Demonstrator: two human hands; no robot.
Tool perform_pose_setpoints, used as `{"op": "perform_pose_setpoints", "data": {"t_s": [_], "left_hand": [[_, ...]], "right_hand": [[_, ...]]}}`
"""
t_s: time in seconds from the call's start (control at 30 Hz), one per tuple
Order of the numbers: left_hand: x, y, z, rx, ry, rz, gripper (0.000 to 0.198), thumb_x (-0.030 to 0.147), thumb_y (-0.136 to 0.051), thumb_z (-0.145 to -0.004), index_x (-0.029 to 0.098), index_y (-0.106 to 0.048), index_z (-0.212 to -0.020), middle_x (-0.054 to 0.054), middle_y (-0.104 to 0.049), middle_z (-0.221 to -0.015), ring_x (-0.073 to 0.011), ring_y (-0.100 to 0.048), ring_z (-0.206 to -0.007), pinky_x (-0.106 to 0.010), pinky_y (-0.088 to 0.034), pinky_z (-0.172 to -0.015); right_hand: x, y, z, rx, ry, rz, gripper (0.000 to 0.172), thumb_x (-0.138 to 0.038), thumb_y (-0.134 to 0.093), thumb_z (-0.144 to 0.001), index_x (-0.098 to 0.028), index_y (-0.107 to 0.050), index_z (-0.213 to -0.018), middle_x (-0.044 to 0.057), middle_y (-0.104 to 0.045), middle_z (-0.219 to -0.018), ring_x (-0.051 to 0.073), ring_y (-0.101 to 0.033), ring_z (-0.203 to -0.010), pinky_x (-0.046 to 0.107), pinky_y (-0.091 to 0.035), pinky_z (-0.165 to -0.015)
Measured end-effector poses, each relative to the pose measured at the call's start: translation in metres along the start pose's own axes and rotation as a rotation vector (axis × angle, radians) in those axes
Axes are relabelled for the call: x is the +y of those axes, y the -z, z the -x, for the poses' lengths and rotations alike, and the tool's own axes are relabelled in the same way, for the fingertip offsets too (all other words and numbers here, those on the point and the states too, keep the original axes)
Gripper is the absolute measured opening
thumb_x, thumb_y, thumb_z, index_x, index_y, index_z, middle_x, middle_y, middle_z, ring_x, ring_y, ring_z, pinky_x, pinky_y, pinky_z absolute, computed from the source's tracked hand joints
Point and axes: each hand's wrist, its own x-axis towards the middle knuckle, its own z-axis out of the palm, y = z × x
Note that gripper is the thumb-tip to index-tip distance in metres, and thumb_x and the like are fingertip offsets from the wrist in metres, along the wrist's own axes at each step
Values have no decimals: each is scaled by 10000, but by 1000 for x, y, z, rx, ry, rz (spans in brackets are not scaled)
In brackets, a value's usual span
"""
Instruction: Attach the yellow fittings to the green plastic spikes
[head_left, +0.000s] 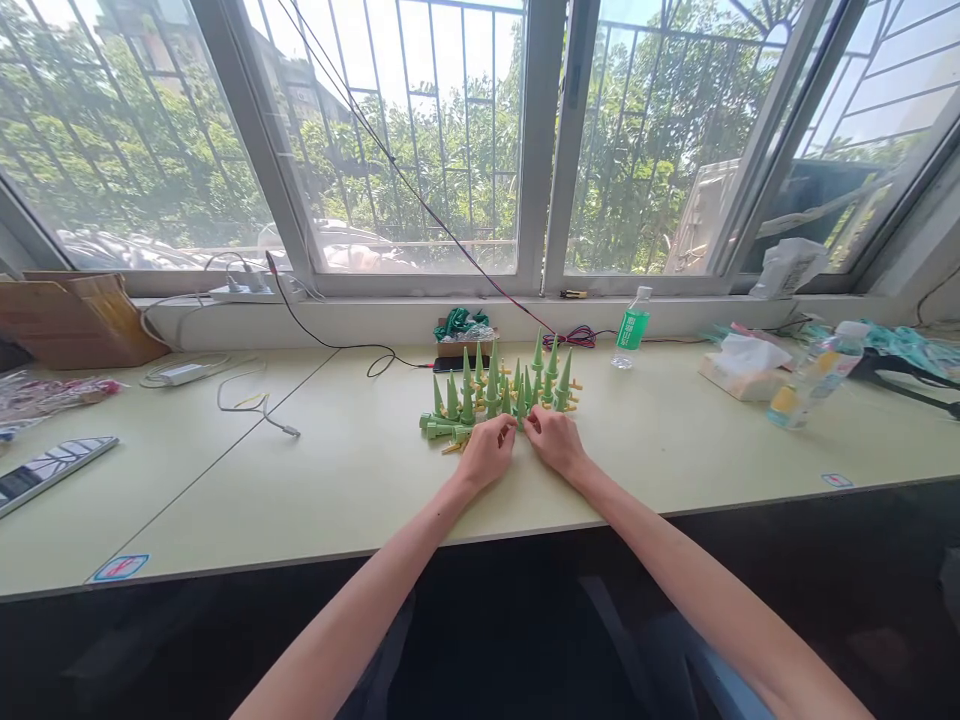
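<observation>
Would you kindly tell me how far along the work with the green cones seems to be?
Most looks done: a cluster of upright green cones stands on the table. In hand: the left hand and right hand meet at the cluster's front edge; what they grip is hidden. Left: a few lying cones and yellow pieces beside the left hand.

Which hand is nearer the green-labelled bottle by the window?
Right. The right hand lies in front and left of the bottle; the left hand is farther left again.
</observation>
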Motion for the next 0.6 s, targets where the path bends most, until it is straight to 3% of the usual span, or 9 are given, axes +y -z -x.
{"op": "perform_pose_setpoints", "data": {"t_s": [0.2, 0.4, 0.5, 0.6], "left_hand": [[1, -1, 2, -20, -28, -60, 183, 194, -477, -903, 145, -654, -893, -13, -623, -672, -130, -536, -598, -245, -401, -623], [2, -1, 3, -35, -90, -93, 182, 160, -474, -893, 156, -655, -896, -31, -642, -729, -143, -556, -650, -251, -406, -649], [4, 0, 6, -19, -102, -108, 183, 158, -459, -899, 164, -642, -896, -36, -637, -765, -144, -551, -659, -247, -401, -638], [8, 3, 11, 32, -101, -173, 196, 163, -439, -910, 167, -618, -833, -32, -600, -750, -138, -529, -637, -242, -386, -613]], "right_hand": [[1, 0, 0, -29, -55, -13, 186, -333, -533, -938, -194, -579, -824, 30, -650, -695, 171, -591, -635, 250, -287, -567], [0, 1, 1, 84, -49, -58, 150, -340, -543, -921, -191, -564, -910, 8, -614, -647, 159, -544, -559, 244, -289, -548], [-1, -2, 2, 139, 29, -125, 182, -307, -480, -941, -194, -541, -812, -1, -589, -632, 133, -496, -530, 234, -295, -548], [-1, -7, 3, 105, 173, -183, 220, -265, -465, -934, -194, -506, -729, -1, -573, -633, 123, -475, -553, 223, -293, -553]]}}
